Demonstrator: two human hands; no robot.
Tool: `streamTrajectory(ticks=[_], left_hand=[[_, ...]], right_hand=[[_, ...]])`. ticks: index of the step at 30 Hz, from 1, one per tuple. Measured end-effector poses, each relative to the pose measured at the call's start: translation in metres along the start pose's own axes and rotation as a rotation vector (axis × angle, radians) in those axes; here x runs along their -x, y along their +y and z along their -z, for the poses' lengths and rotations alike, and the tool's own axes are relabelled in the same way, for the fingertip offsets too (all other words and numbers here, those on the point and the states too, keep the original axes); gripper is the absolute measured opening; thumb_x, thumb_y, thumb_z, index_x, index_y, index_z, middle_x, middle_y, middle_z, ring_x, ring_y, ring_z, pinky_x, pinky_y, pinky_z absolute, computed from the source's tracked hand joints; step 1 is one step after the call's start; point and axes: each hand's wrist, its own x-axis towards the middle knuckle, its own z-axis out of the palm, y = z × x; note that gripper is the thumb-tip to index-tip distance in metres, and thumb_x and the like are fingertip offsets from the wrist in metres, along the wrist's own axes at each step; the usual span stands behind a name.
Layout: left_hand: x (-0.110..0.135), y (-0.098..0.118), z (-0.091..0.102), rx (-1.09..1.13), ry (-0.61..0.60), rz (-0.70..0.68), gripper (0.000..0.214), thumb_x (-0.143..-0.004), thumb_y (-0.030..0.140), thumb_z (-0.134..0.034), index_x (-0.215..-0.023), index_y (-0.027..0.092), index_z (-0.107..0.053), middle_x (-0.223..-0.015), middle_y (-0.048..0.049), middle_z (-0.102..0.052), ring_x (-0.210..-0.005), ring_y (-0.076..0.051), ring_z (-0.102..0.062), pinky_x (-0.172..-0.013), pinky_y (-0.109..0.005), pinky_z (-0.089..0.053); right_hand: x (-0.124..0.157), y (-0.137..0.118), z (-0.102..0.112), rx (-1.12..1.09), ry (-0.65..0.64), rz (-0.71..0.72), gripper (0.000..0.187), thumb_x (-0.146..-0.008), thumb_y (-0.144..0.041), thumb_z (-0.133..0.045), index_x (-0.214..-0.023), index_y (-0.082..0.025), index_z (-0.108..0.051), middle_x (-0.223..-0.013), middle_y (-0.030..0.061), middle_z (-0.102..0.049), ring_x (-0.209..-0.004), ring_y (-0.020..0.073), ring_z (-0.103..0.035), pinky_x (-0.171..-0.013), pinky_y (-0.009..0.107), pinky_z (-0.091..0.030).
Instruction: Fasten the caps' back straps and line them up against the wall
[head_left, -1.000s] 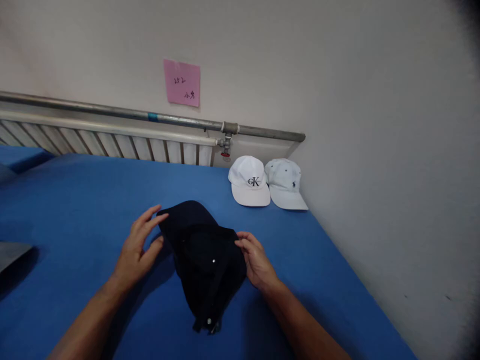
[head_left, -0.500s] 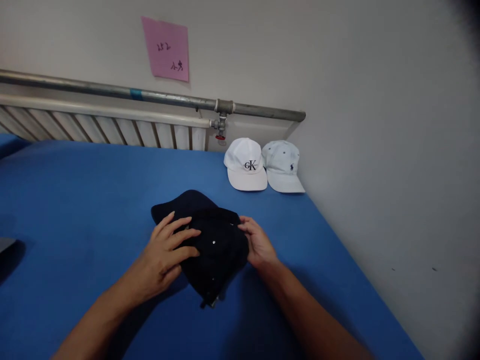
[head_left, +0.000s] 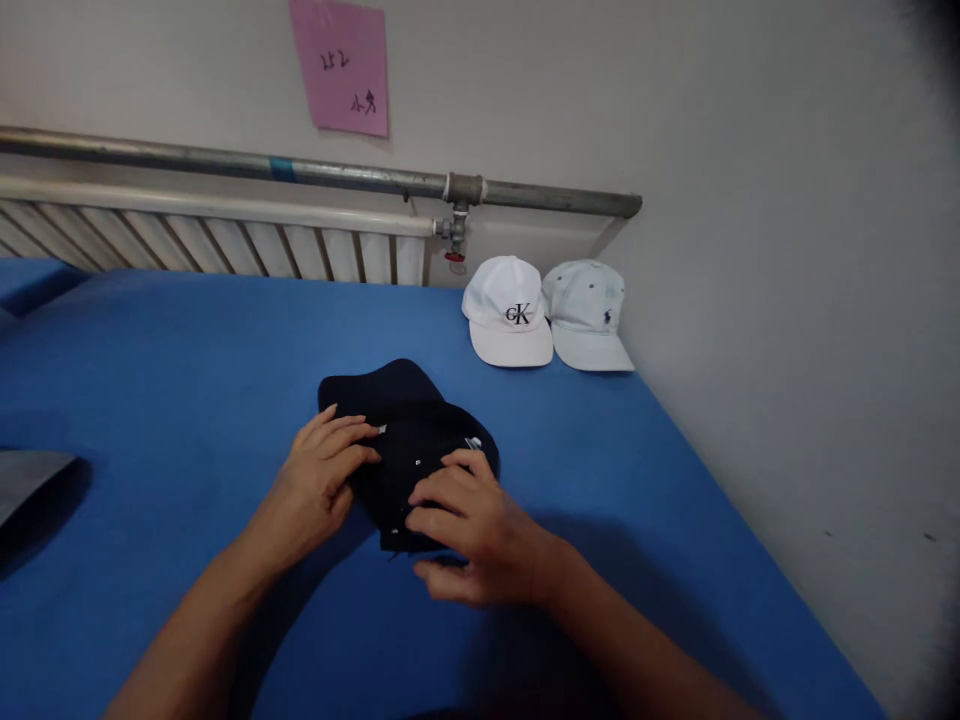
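Note:
A dark navy or black baseball cap (head_left: 420, 425) lies on the blue sheet in front of me, its brim pointing to the far left. At its left side, my left hand (head_left: 319, 475) is closed on the edge, fingertips on top of the fabric and the thumb low beside it. My right hand (head_left: 472, 525) rests over the near right of the crown, fingers apart and slightly bent, thumb off the cap. A small white mark at the front right of the crown is partly in view. The cap's underside is hidden.
Farther back, a white cap (head_left: 510, 310) with black letters stands beside a pale cap (head_left: 589, 315) with a small dark logo. A grey object (head_left: 30, 480) sits at the left edge. Behind run a radiator (head_left: 247, 245) and a metal pipe (head_left: 360, 178); a wall rises at right.
My right hand has moved from the cap's right edge onto the top of its crown. The cap has turned a little and looks flatter. The view has shifted slightly.

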Motion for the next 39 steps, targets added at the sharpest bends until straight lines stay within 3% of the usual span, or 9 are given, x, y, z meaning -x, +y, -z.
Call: streamTrajectory(ticks=[3,6,11,16,21,24,27,32,39], left_hand=[[-0.003,0.008,0.006,-0.025,-0.006,-0.026,0.043,-0.069,0.004,-0.043,-0.106,0.015,-0.063,-0.126,-0.0116,-0.060,-0.129,-0.028,-0.044,-0.113,-0.055,-0.024],[-0.005,0.021,0.011,-0.016,-0.018,-0.096,0.042,-0.075,0.012,-0.052,-0.116,0.015,-0.060,-0.134,-0.0135,-0.054,-0.135,-0.033,-0.036,-0.114,-0.059,-0.019],[-0.005,0.036,0.010,0.150,-0.096,-0.110,0.029,-0.079,0.015,-0.054,-0.107,0.017,-0.061,-0.108,-0.0071,-0.067,-0.113,-0.025,-0.054,-0.112,-0.053,-0.022],[-0.004,0.031,0.010,0.399,-0.138,0.053,0.015,-0.088,0.020,-0.054,-0.099,0.021,-0.064,-0.083,0.0010,-0.068,-0.080,-0.016,-0.060,-0.089,-0.037,-0.040],[-0.002,0.025,0.013,0.712,-0.219,0.420,0.019,-0.087,0.035,-0.061,-0.100,0.026,-0.071,-0.091,-0.0009,-0.071,-0.085,-0.017,-0.061,-0.077,-0.030,-0.044],[-0.001,0.024,0.011,0.899,-0.234,0.631,0.022,-0.078,0.037,-0.070,-0.097,0.026,-0.073,-0.094,-0.0013,-0.072,-0.086,-0.018,-0.062,-0.077,-0.029,-0.044],[-0.001,0.022,0.007,1.002,-0.205,0.763,0.021,-0.070,0.035,-0.076,-0.089,0.026,-0.074,-0.083,0.0006,-0.071,-0.076,-0.014,-0.059,-0.071,-0.025,-0.043],[-0.005,0.021,0.005,1.077,-0.165,0.874,0.013,-0.066,0.030,-0.075,-0.078,0.024,-0.075,-0.066,0.0033,-0.064,-0.062,-0.010,-0.052,-0.062,-0.022,-0.039],[-0.010,0.021,0.006,1.133,-0.169,0.961,0.013,-0.060,0.026,-0.070,-0.072,0.021,-0.073,-0.062,0.0012,-0.065,-0.058,-0.012,-0.052,-0.059,-0.024,-0.037]], right_hand=[[0.001,0.007,-0.004,0.024,0.020,0.006,0.008,-0.086,-0.019,-0.057,-0.090,-0.017,-0.063,-0.081,0.0031,-0.068,-0.075,0.0155,-0.059,-0.091,0.041,-0.039],[0.002,0.011,-0.003,-0.120,0.094,-0.080,0.011,-0.090,-0.014,-0.051,-0.092,-0.016,-0.062,-0.079,0.0034,-0.068,-0.073,0.0138,-0.058,-0.082,0.033,-0.044],[0.004,0.010,-0.006,-0.270,0.210,-0.323,0.012,-0.090,-0.017,-0.050,-0.089,-0.017,-0.062,-0.077,0.0033,-0.067,-0.072,0.0138,-0.058,-0.073,0.029,-0.046],[0.003,0.010,-0.005,-0.581,0.200,-0.633,0.011,-0.086,-0.021,-0.051,-0.081,-0.018,-0.060,-0.065,-0.0006,-0.060,-0.057,0.0103,-0.054,-0.056,0.024,-0.043],[-0.003,0.007,-0.003,-0.906,0.249,-0.818,0.009,-0.082,-0.027,-0.058,-0.078,-0.018,-0.058,-0.061,-0.0041,-0.054,-0.049,0.0067,-0.044,-0.047,0.021,-0.035],[-0.006,0.001,-0.006,-1.016,0.255,-0.844,0.011,-0.080,-0.028,-0.060,-0.076,-0.018,-0.058,-0.059,-0.0050,-0.052,-0.048,0.0062,-0.043,-0.047,0.021,-0.034],[-0.008,-0.003,-0.010,-1.104,0.302,-0.847,0.012,-0.081,-0.029,-0.059,-0.077,-0.018,-0.056,-0.061,-0.0043,-0.056,-0.049,0.0066,-0.046,-0.050,0.022,-0.039],[-0.010,-0.001,-0.017,-1.194,0.362,-0.899,0.014,-0.079,-0.031,-0.061,-0.079,-0.018,-0.056,-0.058,-0.0061,-0.055,-0.043,0.0057,-0.044,-0.045,0.022,-0.038],[-0.009,0.006,-0.024,-1.261,0.402,-0.898,0.015,-0.075,-0.029,-0.066,-0.075,-0.019,-0.056,-0.052,-0.0086,-0.049,-0.041,0.0050,-0.042,-0.045,0.021,-0.040]])
